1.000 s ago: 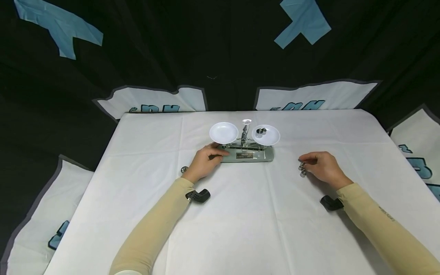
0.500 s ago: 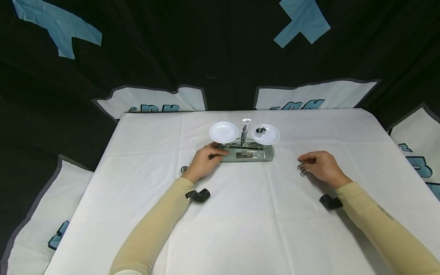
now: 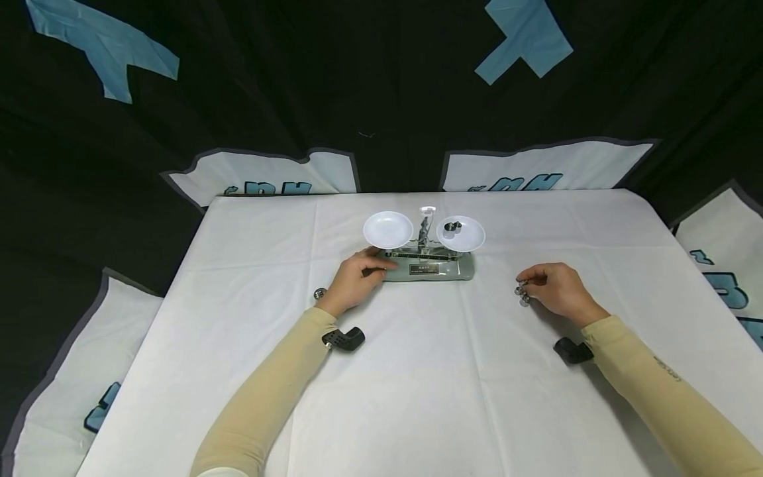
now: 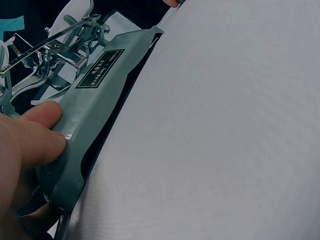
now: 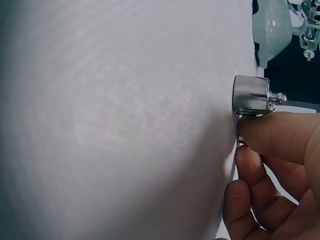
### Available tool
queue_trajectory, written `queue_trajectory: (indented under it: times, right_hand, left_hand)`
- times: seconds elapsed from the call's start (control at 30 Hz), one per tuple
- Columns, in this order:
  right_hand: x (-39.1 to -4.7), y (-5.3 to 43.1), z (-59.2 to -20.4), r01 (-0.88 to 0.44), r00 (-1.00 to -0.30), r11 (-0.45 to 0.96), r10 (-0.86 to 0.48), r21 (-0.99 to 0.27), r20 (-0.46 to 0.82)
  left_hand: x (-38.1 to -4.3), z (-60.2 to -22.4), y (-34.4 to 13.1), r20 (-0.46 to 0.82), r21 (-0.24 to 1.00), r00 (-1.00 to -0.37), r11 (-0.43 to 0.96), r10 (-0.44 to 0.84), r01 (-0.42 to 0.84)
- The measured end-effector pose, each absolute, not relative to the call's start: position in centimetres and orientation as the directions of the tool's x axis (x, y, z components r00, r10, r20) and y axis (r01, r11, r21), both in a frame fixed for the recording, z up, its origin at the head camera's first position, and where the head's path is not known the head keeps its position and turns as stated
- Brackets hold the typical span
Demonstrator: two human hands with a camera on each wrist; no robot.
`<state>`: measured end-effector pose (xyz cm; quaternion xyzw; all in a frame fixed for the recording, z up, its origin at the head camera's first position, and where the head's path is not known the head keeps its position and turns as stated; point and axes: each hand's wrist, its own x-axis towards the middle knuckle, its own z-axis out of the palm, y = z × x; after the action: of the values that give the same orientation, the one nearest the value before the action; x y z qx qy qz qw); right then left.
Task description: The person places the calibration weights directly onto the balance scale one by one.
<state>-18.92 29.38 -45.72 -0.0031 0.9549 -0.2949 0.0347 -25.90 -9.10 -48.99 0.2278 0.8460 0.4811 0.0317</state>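
Two hands (image 3: 356, 278) (image 3: 559, 290), one balance (image 3: 424, 269), two pans (image 3: 388, 230) (image 3: 473, 236); at least four metal weights (image 3: 320, 293)

Black cloth backdrop (image 3: 357, 79), blue tape patches (image 3: 527, 40), lettered white panels (image 3: 596, 165), white-covered table (image 3: 411, 397)

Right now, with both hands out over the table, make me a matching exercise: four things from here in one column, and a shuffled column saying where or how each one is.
Things
1. Left hand
2. Right hand
3. Right pan
4. Nameplate

Places and states
A. White, with metal weights in it
B. Dark, fixed to the base
C. Right of the balance, beside a knobbed metal weight
D. Touching the base at its left end

Right pairs: 1-D, 2-C, 3-A, 4-B.
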Motion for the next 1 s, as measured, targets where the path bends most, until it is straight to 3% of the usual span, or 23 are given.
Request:
queue_trajectory:
  times: [0.6, 1.0]
  right_hand:
    - [-18.3, 29.6, -43.7, 0.082, -0.990, 0.796, -0.003, -0.599, -0.140]
    - [-18.5, 29.0, -42.4, -0.007, -1.000, 0.771, -0.024, -0.637, -0.018]
  left_hand:
    - [-25.8, -48.9, -9.3, 0.163, 0.828, -0.897, 0.437, 0.411, 0.351]
    - [-25.8, -48.9, -9.2, 0.169, 0.825, -0.893, 0.436, 0.416, 0.359]
